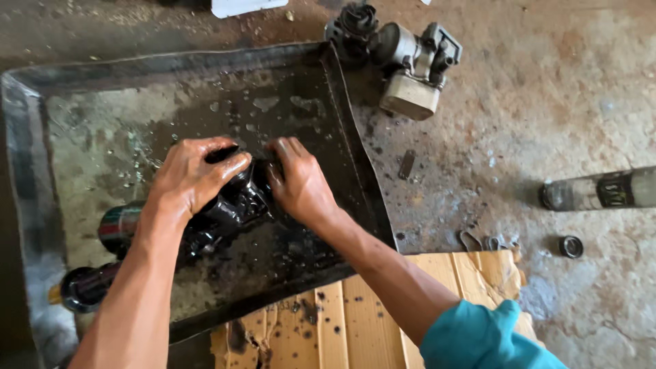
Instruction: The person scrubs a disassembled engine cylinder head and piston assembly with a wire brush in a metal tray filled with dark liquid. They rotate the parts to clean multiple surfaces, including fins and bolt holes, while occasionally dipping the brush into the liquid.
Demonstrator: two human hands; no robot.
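head view shows a shallow, dented metal tray (41, 123) slick with dark oil; in its middle lies a black, greasy engine part (229, 208); left hand (195, 174) curls closed over its top; right hand (301, 184) clamps its side; a grey cast assembly (410, 68) sits on stained concrete; spotted cardboard (355, 321) lies below.

Both forearms are bare. The left hand (195, 174) and right hand (301, 184) are wet, oil-smeared and ungloved. A teal sleeve (478, 338) covers the right upper arm.
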